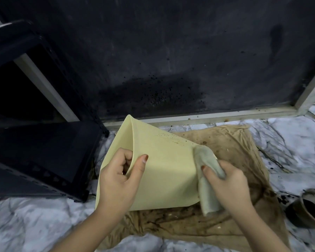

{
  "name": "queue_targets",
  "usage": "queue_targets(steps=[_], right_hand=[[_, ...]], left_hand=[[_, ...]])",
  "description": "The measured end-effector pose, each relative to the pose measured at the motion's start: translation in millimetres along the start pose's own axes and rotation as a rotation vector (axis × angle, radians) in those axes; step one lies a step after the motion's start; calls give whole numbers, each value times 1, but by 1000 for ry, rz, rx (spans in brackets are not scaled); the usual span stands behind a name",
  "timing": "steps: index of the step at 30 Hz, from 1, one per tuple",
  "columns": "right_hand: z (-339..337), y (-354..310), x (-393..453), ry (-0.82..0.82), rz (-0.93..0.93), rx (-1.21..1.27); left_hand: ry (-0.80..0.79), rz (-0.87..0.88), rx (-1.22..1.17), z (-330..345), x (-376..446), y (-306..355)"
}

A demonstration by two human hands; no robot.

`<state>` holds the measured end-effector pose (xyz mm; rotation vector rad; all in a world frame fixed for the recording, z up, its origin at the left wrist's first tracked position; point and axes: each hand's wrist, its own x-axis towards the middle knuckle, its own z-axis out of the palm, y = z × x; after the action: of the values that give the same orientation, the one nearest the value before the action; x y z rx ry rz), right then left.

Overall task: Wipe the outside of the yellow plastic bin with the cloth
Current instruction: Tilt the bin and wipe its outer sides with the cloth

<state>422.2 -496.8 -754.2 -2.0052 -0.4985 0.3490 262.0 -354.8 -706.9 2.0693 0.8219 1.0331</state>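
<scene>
Left hand [119, 179]: fingers and thumb clamped on rim of yellow bin [164, 171], tipped on its side over stained brown sheet [231, 142]. Right hand [229, 184]: fingers gripping grey cloth [206, 188] against bin's wall. Dirty pot [309, 206] at right.

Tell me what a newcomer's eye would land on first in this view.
The pale yellow plastic bin at centre, tipped on its side over a stained brown sheet on the marble-patterned floor. The left hand grips its rim while the right hand presses a grey cloth against the bin's right edge. Dark specks dot the bin's upper side, and a dirty pot sits at far right.
</scene>
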Motion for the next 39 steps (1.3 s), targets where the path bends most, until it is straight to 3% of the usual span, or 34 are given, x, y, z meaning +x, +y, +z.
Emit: queue_targets(steps=[4,7,13,19,25,31,39], right_hand=[[14,-47,-17,-99,-260,60],[22,-71,-14,-149,-353,94],[26,-60,9,-147,-220,92],[18,-23,11,-89,-124,-8],[16,-5,6,-69,-88,-9],[22,-7,-15,-15,-129,29],[34,-71,-24,-94,-420,153]], left_hand=[[-37,25,-1,2,-3,6],[-65,41,10,-1,-4,7],[-61,-38,-3,-8,-3,6],[-96,-224,107,-27,6,9],[-135,-271,196,-35,18,13],[-64,-257,177,-28,13,14],[-11,-281,-105,-13,4,29]])
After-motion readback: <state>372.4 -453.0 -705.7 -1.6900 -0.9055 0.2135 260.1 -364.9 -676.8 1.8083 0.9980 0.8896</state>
